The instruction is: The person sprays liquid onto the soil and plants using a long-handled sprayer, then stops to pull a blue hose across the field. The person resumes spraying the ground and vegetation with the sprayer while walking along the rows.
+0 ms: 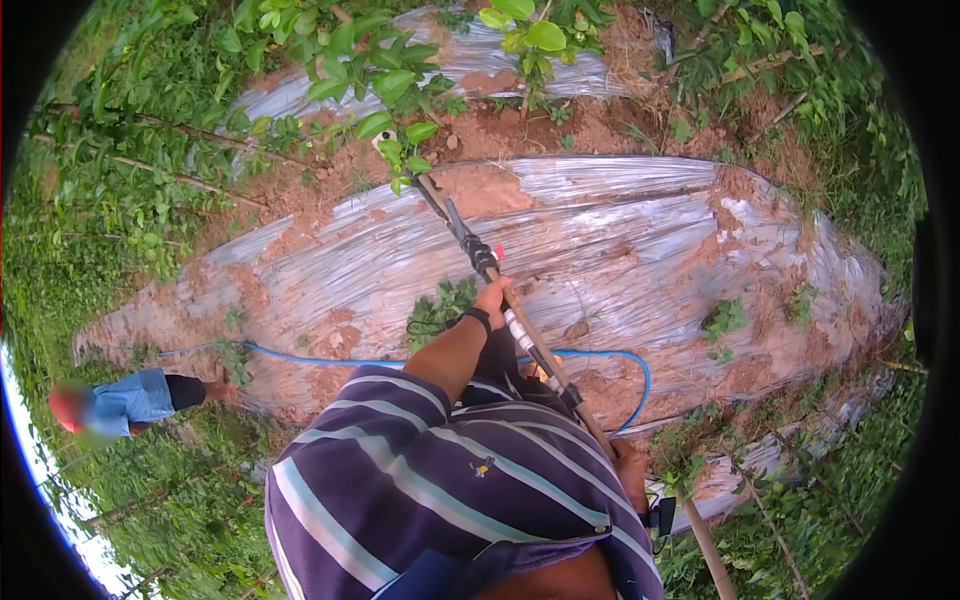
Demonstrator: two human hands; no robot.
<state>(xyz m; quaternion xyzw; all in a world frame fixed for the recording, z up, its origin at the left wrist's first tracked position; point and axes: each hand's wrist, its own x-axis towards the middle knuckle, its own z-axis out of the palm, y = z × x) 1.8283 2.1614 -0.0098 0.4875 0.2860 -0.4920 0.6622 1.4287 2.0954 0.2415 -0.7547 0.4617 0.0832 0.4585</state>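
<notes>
My left hand (495, 297) is wrapped round the middle of a long wooden pole (536, 342), which runs diagonally across my front. Lower down, near my right hip, my right hand (632, 472) closes round the same pole, partly hidden by my striped shirt. Black wrappings (480, 256) bind a thin dark rod to the pole, with a bit of red beside them. The pole's far end reaches a pale tip (384, 140), partly covered by leaves. What that tip is, I cannot make out. A blue hose (645, 375) curves over the ground beside the pole.
Silvery plastic sheeting (620, 215), spotted with reddish soil, covers the raised bed before me. Small plants (440, 308) grow through it. Leafy vines (385, 65) on sticks stand around. At left, another person (140, 397) in blue stands beside the bed. A thick stick (705, 540) rises at lower right.
</notes>
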